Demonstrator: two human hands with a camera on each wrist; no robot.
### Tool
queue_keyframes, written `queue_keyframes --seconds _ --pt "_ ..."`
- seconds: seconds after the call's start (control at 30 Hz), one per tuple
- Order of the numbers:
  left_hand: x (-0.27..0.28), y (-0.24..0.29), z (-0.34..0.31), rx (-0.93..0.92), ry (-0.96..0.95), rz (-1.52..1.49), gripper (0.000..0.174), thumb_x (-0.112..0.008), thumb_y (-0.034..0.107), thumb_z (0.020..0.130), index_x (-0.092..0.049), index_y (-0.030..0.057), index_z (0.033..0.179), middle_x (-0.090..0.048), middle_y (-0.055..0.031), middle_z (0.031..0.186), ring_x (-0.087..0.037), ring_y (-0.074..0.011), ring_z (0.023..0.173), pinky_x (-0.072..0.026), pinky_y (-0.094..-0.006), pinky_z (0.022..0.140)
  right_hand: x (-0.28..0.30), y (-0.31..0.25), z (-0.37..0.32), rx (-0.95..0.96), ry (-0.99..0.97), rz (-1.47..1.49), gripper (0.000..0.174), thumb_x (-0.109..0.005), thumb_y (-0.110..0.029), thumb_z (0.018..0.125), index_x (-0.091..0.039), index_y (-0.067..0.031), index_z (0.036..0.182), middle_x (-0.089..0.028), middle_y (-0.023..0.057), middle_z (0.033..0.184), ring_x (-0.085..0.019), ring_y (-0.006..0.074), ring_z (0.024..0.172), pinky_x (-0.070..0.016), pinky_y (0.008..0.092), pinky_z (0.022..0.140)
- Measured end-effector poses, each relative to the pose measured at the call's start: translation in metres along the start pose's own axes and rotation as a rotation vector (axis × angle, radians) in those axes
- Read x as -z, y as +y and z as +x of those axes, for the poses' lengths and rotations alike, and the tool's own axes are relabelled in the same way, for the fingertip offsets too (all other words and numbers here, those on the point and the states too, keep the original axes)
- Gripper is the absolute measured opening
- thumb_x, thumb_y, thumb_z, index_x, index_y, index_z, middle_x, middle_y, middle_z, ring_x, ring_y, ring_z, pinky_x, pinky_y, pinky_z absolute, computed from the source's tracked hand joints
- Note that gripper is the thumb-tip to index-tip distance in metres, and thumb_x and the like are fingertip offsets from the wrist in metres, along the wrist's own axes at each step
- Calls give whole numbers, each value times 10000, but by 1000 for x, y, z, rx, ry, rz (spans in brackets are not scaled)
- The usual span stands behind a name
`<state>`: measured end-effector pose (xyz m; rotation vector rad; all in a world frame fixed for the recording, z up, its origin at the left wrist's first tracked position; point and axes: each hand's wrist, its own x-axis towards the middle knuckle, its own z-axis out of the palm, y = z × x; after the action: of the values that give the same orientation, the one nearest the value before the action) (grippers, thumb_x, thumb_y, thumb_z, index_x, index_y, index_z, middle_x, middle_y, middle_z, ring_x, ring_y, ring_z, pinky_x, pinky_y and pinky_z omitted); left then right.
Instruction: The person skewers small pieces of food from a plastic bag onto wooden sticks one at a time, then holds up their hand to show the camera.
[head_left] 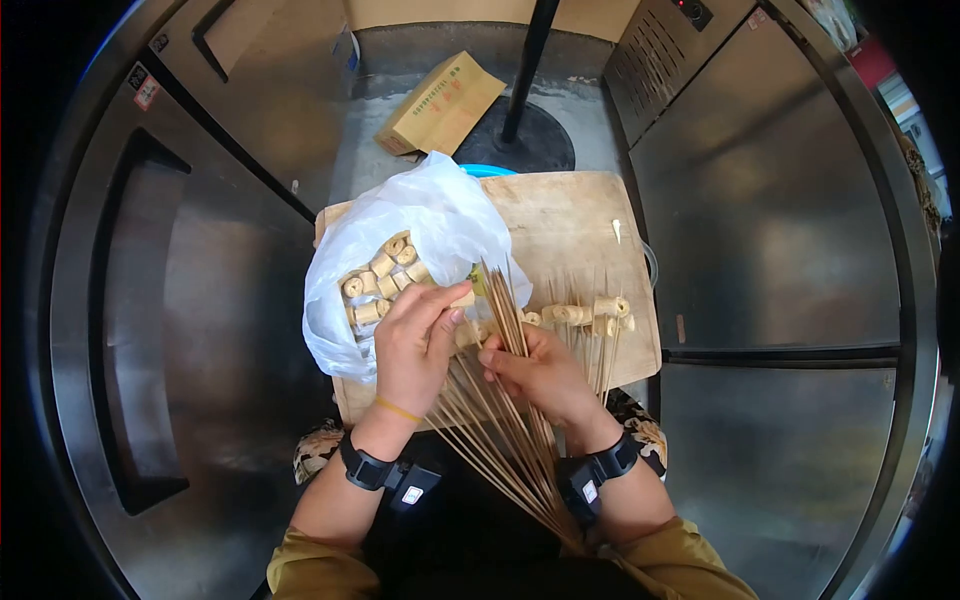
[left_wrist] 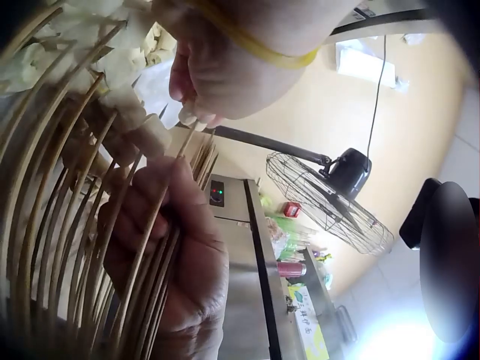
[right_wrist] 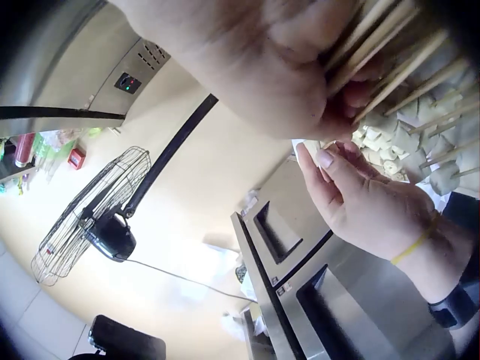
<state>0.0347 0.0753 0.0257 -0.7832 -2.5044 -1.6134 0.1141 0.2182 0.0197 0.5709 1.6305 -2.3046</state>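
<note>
In the head view the left hand (head_left: 415,335) pinches a pale rolled piece (head_left: 464,297) between thumb and fingers, beside the opening of a white plastic bag (head_left: 335,270) holding several such rolls (head_left: 383,266). Close on its right, the right hand (head_left: 545,375) grips a bundle of thin wooden sticks (head_left: 503,300), whose long ends fan down toward the person's lap. In the left wrist view a stick (left_wrist: 150,217) held by the right hand (left_wrist: 196,262) reaches up to the roll at the left fingertips. Skewered rolls (head_left: 609,307) lie on the board right of the right hand.
A wooden board (head_left: 560,215) lies under the bag and rolls. Behind it are a cardboard box (head_left: 440,105), a black pole on a round base (head_left: 540,140) and a blue rim (head_left: 487,170). Steel cabinets (head_left: 770,200) stand on both sides. A fan (left_wrist: 330,195) shows in the left wrist view.
</note>
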Motion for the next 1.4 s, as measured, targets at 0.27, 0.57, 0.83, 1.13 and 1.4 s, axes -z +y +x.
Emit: queue_keyframes --seconds 0.27,0.57,0.83,1.13,1.4 --pt "-13 3 -14 -54 -65 -13 245 -616 -39 772 -672 60 989 -599 -102 806 -583 -241 699 -469 -301 626 3 -2 -2 52 42 -32 100 -631 -100 853 -554 -60 804 -541 -26 645 -475 46 560 -378 200 507" --pt "-20 0 -12 -40 -123 41 233 -634 52 776 -660 104 1002 -598 -72 876 -594 -260 749 -481 -327 653 19 -4 1 133 125 -160 112 -634 -138 868 -556 -58 854 -555 -16 673 -479 45 531 -376 188 473" --pt "-21 -8 -7 18 -259 107 186 -624 48 797 -656 75 978 -596 -66 899 -607 -218 752 -487 -294 655 22 -17 -6 -92 -334 525 170 -551 -143 908 -612 8 861 -630 81 750 -575 113 548 -476 207 507" --pt "50 -59 23 367 -120 428 267 -628 84 796 -629 60 1062 -624 -170 1048 -625 -251 911 -484 -334 778 8 -9 5 -122 -164 376 236 -506 -186 940 -605 26 973 -650 121 887 -646 171 791 -545 271 710" --pt "50 -91 19 309 -91 795 315 -592 105 764 -633 104 1076 -611 -158 1089 -562 -327 1030 -453 -405 861 9 -9 2 -56 -213 448 248 -489 -182 941 -604 31 994 -591 39 774 -525 106 614 -441 200 570"
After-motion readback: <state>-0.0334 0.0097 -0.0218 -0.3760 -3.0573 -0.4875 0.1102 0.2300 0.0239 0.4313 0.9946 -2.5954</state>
